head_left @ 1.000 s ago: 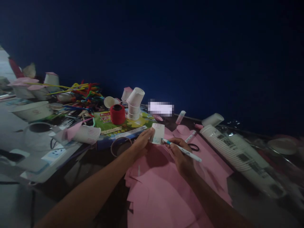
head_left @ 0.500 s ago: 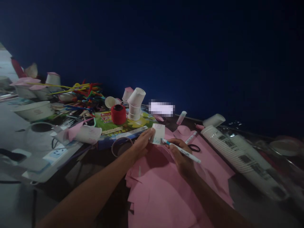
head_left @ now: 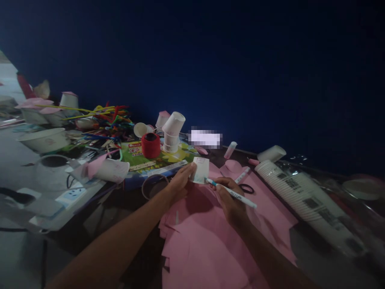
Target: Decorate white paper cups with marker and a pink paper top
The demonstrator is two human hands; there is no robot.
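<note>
A white paper cup (head_left: 201,169) with a pink outline near its upper end and faint blue marks near its lower edge is in my left hand (head_left: 183,180), fingers closed on its left side. My right hand (head_left: 230,200) grips a white marker (head_left: 237,196) with a blue-green band, labelled as acrylic. The marker's tip is at the cup's lower right edge; whether it touches cannot be made out. Beneath both hands spread sheets of pink paper (head_left: 204,253). A black-handled loop (head_left: 246,188), perhaps of scissors, lies on the paper by my right hand.
A long sleeve of stacked paper cups (head_left: 303,200) lies at right. Beyond my left hand are a red yarn spool (head_left: 150,145), stacked cups (head_left: 172,134) and a roll of tape (head_left: 155,187). Colourful pipe cleaners (head_left: 111,114) and a power strip (head_left: 70,196) are at left.
The marker and my right hand have shifted very slightly at the cup's lower edge. The cup stays in my left hand; the whole view has moved a little.
</note>
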